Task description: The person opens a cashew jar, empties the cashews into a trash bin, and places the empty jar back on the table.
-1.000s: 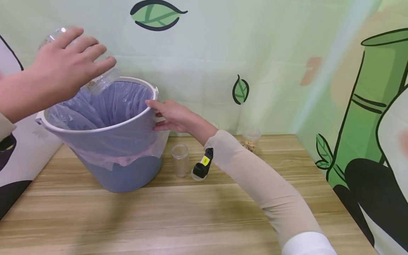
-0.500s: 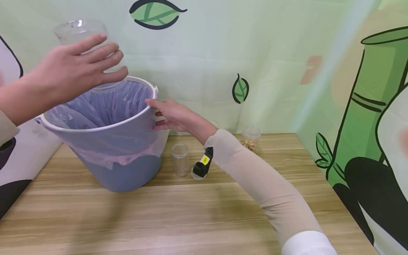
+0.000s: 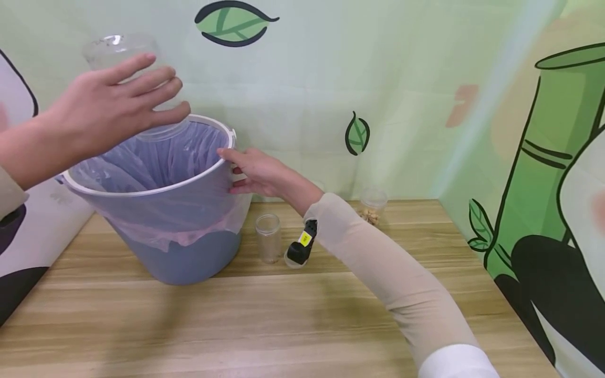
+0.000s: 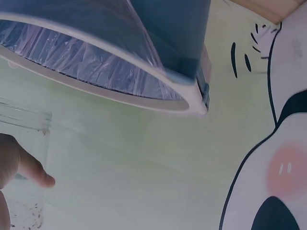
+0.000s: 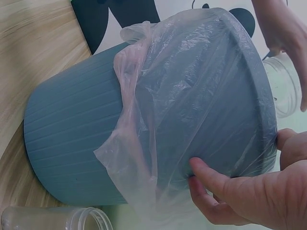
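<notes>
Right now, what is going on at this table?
A person's left hand holds a clear plastic jar mouth-down over a blue bin lined with a thin plastic bag. The right hand grips the bin's rim and tilts it. On the table stand a small empty jar and another jar with nuts.

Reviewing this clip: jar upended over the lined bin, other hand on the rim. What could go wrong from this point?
1. The clear jar, held mouth-down by the left hand, sits over the bin's rim; leftovers might fall outside the liner.
2. The bin is tilted, steadied only by the right hand; it may tip.
3. The small empty jar stands close by and could be knocked over.
</notes>
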A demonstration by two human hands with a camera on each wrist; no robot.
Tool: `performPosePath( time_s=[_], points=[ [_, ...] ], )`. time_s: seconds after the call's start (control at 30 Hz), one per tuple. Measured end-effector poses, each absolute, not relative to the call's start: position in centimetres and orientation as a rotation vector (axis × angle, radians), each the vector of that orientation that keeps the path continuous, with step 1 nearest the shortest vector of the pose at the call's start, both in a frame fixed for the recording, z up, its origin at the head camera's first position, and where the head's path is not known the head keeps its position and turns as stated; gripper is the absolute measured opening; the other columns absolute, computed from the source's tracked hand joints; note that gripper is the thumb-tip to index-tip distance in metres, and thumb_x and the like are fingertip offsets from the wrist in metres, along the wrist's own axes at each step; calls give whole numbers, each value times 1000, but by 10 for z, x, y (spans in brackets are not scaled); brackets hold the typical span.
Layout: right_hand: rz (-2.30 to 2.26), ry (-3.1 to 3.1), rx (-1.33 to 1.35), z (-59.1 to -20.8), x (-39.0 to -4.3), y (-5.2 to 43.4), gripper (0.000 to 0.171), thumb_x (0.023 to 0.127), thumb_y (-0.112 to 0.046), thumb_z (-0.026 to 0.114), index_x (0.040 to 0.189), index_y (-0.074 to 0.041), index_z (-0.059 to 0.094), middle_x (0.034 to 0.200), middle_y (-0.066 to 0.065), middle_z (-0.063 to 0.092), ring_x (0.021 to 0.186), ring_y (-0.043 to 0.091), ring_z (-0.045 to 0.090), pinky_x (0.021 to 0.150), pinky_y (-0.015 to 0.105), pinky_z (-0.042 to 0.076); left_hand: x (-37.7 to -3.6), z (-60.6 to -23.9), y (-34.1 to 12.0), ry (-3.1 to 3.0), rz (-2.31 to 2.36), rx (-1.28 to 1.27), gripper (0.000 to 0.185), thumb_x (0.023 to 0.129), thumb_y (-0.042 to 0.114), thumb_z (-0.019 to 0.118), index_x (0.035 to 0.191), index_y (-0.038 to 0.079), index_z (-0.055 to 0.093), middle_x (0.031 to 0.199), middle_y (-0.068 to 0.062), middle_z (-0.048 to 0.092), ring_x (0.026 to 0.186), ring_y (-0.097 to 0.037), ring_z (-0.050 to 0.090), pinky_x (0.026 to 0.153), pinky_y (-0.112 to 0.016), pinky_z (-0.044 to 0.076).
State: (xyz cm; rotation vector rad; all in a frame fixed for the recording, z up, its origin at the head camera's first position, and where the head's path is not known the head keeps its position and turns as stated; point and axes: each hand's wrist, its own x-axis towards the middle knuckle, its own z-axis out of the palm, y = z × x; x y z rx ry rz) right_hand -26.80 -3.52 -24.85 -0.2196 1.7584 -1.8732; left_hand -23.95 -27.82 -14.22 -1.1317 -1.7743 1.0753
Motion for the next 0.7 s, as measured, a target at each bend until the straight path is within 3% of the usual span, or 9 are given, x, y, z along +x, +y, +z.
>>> performPosePath(
  time_s=[0.17,0.43,0.57,0.7],
  points=[
    [-1874,1757,-220,-249,-268,-35,66,107,-30,54,157,2,26,156,26,30,135,40,46,106,47,49,-238,-148,-279,-1898,914,-1092,98,47,-16,88,134,15,56,142,-23,49,137,-38,40,125,-48,16],
    [-1865,1768,-222,-249,-267,-36,65,106,-31,55,156,2,28,154,25,33,134,39,48,104,46,51,-236,-150,-279,-2097,674,-984,96,53,-20,83,138,12,52,140,-26,51,135,-42,39,126,-49,10],
    [-1873,1764,-215,-249,-268,-36,66,106,-30,56,156,3,28,154,25,33,133,39,48,104,45,51,-234,-150,-278,-2213,593,-922,104,49,-14,89,141,10,48,139,-28,48,132,-46,38,122,-56,16],
    [-1880,1756,-212,-249,-268,-36,66,106,-30,56,155,3,28,153,25,33,132,38,48,104,46,51,-233,-150,-277,-2329,449,-875,92,59,-18,78,141,8,47,135,-28,49,128,-50,40,113,-63,24]
  ],
)
